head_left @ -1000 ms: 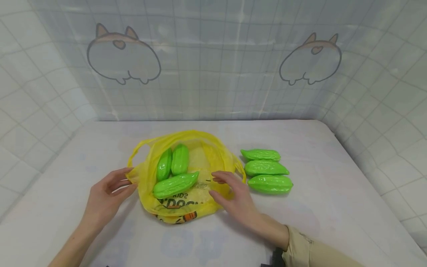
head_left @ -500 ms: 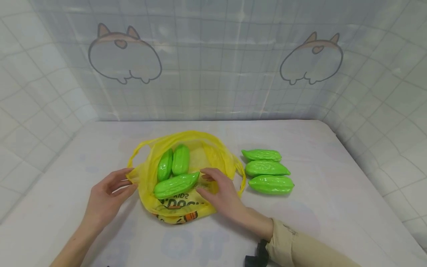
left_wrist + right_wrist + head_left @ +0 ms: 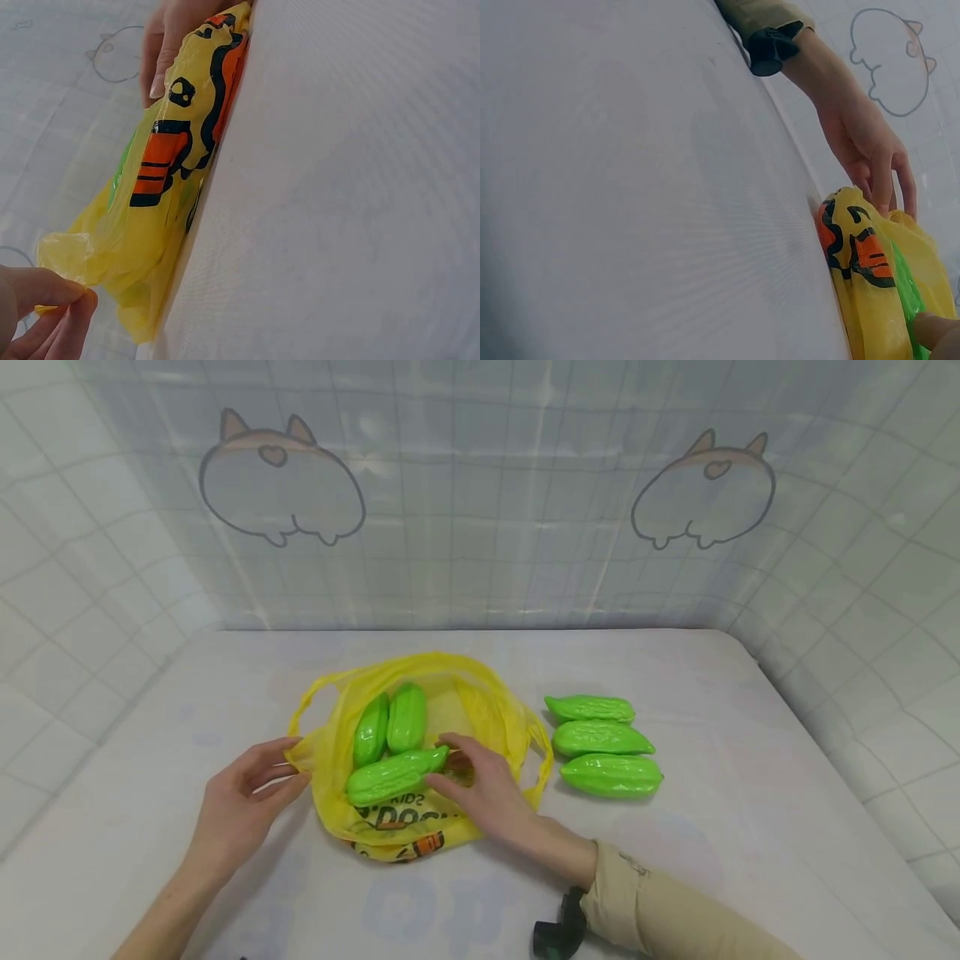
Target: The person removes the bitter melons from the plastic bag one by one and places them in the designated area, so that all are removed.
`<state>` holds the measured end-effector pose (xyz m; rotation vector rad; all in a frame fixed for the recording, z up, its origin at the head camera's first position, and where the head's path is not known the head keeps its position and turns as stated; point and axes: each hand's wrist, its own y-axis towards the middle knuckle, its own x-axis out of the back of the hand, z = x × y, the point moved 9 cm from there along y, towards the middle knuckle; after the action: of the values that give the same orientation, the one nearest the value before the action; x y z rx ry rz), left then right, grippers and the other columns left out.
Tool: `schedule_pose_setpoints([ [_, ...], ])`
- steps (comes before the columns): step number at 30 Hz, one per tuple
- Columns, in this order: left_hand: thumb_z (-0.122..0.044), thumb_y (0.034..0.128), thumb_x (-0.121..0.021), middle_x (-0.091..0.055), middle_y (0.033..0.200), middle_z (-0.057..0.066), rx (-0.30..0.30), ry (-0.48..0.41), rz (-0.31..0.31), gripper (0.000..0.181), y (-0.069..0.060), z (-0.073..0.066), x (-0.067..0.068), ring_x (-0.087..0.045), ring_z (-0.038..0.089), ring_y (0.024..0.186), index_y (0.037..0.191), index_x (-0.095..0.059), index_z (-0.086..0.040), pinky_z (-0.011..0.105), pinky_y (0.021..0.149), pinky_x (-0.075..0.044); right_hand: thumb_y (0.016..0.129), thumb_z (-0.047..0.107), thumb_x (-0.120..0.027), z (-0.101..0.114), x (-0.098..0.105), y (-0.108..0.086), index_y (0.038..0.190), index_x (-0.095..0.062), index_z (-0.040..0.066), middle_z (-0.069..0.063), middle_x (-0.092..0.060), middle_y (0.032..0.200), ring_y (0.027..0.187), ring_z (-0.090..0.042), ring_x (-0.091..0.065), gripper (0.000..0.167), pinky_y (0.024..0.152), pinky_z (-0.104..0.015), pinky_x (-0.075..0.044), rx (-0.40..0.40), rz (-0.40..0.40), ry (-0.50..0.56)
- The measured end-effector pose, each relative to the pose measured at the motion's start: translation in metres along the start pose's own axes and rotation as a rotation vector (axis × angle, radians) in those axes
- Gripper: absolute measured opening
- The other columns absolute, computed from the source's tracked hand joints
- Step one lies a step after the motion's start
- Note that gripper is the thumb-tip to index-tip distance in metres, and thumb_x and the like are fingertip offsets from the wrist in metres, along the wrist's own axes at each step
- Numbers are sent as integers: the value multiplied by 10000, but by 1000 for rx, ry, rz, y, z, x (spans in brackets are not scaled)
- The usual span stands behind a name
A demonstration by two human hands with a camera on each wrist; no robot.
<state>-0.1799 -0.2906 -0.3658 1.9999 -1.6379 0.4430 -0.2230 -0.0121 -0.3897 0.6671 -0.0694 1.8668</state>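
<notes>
In the head view a yellow plastic bag point(image 3: 480, 693) lies with its mouth facing up. Three glossy green bitter melons, which look like plastic models, rest inside. The front bitter melon point(image 3: 390, 779) lies slantwise, and the other two point(image 3: 406, 718) stand behind it. My left hand point(image 3: 243, 793) pinches the bag's left edge by its handle loop. My right hand point(image 3: 487, 789) reaches into the bag, with thumb and fingers around the front bitter melon's pointed tip. The right thumb point(image 3: 936, 330) touches the green skin in the right wrist view. Some fingertips are hidden behind the hand.
Several things stand around the bag: three more bitter melons point(image 3: 602, 738) lie in a row just right of it on the white table point(image 3: 735, 827). Tile-patterned sheets point(image 3: 487, 510) rise at the back and both sides.
My right hand has moved left inside the bag, from its right side to the front bitter melon's tip, and its fingers have closed in. My left hand keeps its place on the bag.
</notes>
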Motion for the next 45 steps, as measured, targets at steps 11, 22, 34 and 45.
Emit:
schedule_pose_setpoints([
  [11,-182,921,-738,-596,1240,-80,-6,25,-7,490,0,-3,2,-578,-147,962,1372,-573,-87,35,798,-509,911,213,-741,6,-2,0,1256,-626,34,-38,-696,1083,957,-159,-674,405,859,-272,-582,114,-12,-4],
  [22,-216,922,-739,-595,1245,-108,4,17,-3,500,-2,1,0,-582,-144,963,1373,-571,-79,41,804,-511,887,193,-760,10,2,-4,1150,-688,76,-23,-693,1038,898,-176,-667,297,805,-257,-585,196,-40,-3],
  [34,-163,907,-753,-590,1209,-171,10,-8,-10,501,-1,2,-1,-590,-136,962,1370,-577,-84,44,801,-516,879,181,-766,16,21,-16,1137,-693,83,-7,-696,1071,949,-128,-667,286,856,-272,-582,250,-90,-33],
  [45,-188,917,-744,-599,1284,-2,13,29,-4,504,0,-1,0,-566,-162,961,1380,-567,-97,26,796,-501,864,142,-775,21,46,-28,1172,-691,69,0,-698,1103,982,-124,-652,327,892,-295,-561,278,-140,-65],
])
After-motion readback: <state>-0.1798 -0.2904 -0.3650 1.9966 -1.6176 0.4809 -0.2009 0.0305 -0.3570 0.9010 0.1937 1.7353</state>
